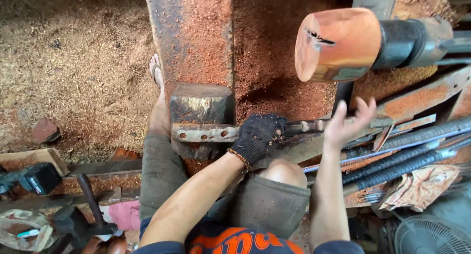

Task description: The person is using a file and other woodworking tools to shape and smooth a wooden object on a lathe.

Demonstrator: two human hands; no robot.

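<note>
Above the hands, round orange-red wood block [338,44], cracked face.

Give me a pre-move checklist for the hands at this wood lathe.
1. Left hand in its black knit glove grips the long metal tool bar: ok.
2. Bare right hand is open, holding nothing: ok.
3. Right hand is apart from the round orange-red wooden blank: ok.
4. Blank seated in the dark metal chuck: ok.
5. Blank spinning or stopped: cannot tell.
6. Sandalled foot clear of the rusty steel lathe bed: not ok, right beside it.
</note>
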